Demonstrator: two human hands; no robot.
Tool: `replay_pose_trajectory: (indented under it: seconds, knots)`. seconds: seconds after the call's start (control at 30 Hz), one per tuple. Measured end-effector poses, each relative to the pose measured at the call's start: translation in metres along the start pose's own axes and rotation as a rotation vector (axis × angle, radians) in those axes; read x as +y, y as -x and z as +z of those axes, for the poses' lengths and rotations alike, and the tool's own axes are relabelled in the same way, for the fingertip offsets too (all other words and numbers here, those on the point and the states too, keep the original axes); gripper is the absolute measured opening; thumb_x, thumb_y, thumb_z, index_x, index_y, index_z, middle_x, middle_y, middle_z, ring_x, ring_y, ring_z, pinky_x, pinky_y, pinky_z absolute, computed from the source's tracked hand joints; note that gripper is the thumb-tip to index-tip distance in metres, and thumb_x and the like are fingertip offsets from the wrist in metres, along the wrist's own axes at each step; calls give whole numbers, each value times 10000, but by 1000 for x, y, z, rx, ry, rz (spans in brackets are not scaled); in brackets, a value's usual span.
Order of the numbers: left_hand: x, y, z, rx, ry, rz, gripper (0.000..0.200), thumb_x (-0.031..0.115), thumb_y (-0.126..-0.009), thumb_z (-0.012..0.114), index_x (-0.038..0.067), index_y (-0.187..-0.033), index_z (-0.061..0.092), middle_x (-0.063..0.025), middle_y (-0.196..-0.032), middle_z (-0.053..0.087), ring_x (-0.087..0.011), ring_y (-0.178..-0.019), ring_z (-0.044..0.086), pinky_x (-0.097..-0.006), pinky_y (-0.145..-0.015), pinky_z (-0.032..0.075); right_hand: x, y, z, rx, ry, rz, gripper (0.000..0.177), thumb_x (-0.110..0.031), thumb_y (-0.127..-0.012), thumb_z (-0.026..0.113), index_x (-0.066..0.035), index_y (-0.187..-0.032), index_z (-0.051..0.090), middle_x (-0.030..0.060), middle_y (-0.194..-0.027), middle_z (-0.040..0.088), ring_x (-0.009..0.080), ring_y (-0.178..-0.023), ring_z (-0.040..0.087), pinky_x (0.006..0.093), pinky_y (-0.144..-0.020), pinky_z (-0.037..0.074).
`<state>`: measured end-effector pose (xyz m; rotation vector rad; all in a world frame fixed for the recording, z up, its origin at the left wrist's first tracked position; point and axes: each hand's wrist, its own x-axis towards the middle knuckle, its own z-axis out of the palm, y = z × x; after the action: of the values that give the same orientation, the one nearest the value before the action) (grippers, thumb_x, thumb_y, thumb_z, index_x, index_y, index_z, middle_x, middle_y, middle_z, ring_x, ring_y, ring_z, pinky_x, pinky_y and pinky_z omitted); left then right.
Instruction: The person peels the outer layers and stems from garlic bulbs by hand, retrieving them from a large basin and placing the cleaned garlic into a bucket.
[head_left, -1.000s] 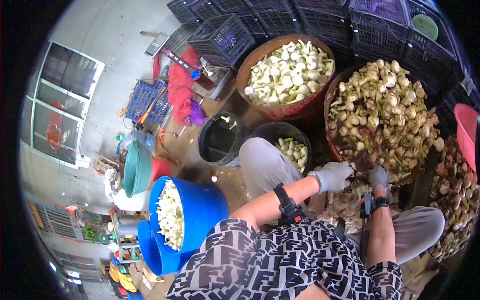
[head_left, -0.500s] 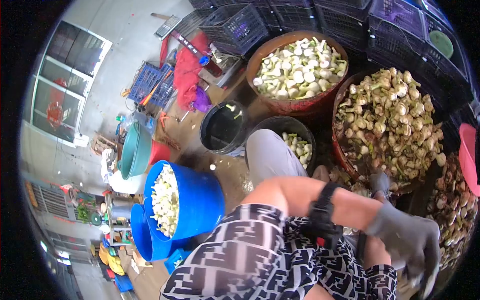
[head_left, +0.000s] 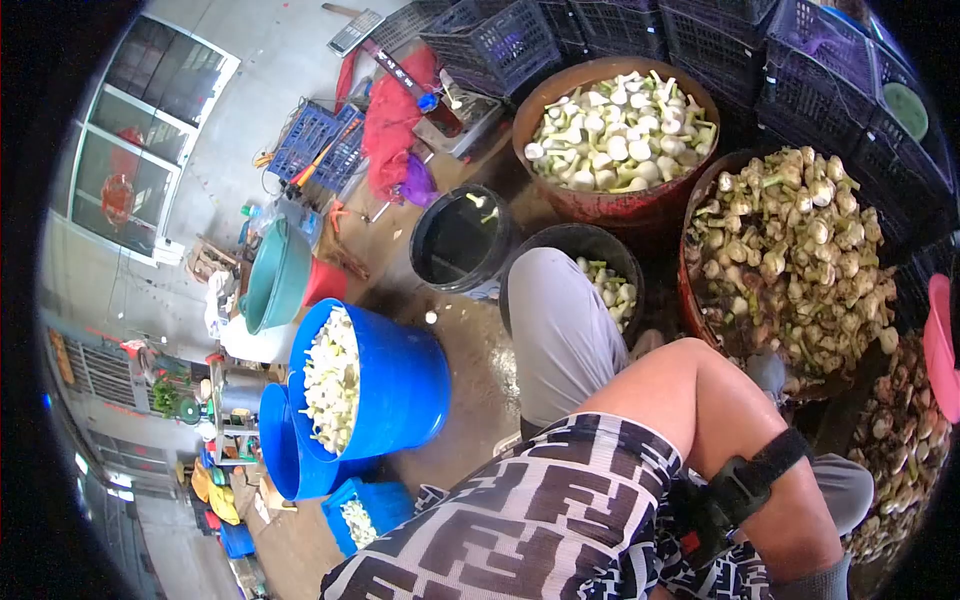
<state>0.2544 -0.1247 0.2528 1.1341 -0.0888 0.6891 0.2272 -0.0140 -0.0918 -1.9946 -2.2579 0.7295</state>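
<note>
My left arm crosses the lower right, bent at the elbow, with a black strap round it. Of my left hand [head_left: 815,583] only the grey glove's cuff shows at the bottom edge; its fingers lie outside the view. My right hand is not visible. Above the left forearm stands a large reddish tub of untrimmed garlic [head_left: 800,235], brownish and soiled. More garlic [head_left: 905,450] lies heaped at the far right. Beyond my grey-trousered knee, a black bucket [head_left: 637,262] holds trimmed garlic bulbs, partly hidden by the leg.
Another reddish tub [head_left: 620,205] is full of whitish trimmed garlic. A black bucket [head_left: 425,250] holds dark liquid and a few pieces. To the left stand a blue bucket [head_left: 405,370] of garlic and a green tub [head_left: 275,280]. Black crates [head_left: 810,90] line the back.
My gloved left hand has dropped down, leaving only its cuff in view. The right forearm and glove have gone out of sight. The view has shifted slightly.
</note>
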Motion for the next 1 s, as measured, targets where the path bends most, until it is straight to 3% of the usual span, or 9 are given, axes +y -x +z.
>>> replay_pose_trajectory:
  seconds: [0.37, 0.7, 0.8, 0.87, 0.93, 1.0]
  knots:
    - [-32, -29, 6, 83, -17, -152, 174, -46, -601, 621, 36, -738, 691, -76, -663, 658, -135, -568, 602, -257, -498, 442, 5, 6, -9, 2, -6, 13, 259, -230, -794, 487, -35, -761, 653, 186, -774, 631, 325, -741, 614, 407, -680, 453]
    - [-48, 65, -73, 217, 278, 204, 208, -18, -629, 565, -42, -820, 644, -136, -743, 653, -194, -599, 608, -297, -509, 473, 9, 4, -9, 1, 1, 11, 269, -228, -800, 476, -36, -744, 656, 185, -757, 631, 317, -721, 617, 401, -664, 451]
    - [-45, 98, -92, 284, 246, 273, 229, -10, -638, 549, -65, -845, 629, -154, -767, 652, -211, -608, 609, -309, -512, 483, 4, 4, -13, 3, 2, 3, 272, -228, -801, 473, -37, -738, 657, 184, -751, 631, 315, -715, 618, 398, -659, 450]
    - [-17, 114, -99, 433, -48, -6, 219, -24, -640, 504, -41, -818, 631, -123, -770, 651, -185, -646, 602, -295, -556, 480, 8, 5, -11, 1, 6, 10, 274, -227, -802, 471, -37, -735, 657, 184, -748, 631, 314, -711, 619, 397, -656, 450]
    - [10, 127, -89, 683, -62, -269, 203, -45, -620, 466, -10, -723, 638, -72, -747, 650, -142, -693, 587, -250, -623, 463, 7, 6, -14, 7, 6, 3, 277, -227, -804, 469, -38, -732, 658, 184, -744, 631, 312, -707, 619, 396, -653, 449]
    - [20, 138, -93, 704, -361, -287, 214, -27, -639, 494, 8, -782, 649, -68, -795, 653, -147, -744, 593, -253, -666, 465, 10, 9, -17, 11, 13, 10, 279, -226, -805, 467, -38, -728, 658, 184, -741, 631, 310, -703, 620, 394, -650, 449]
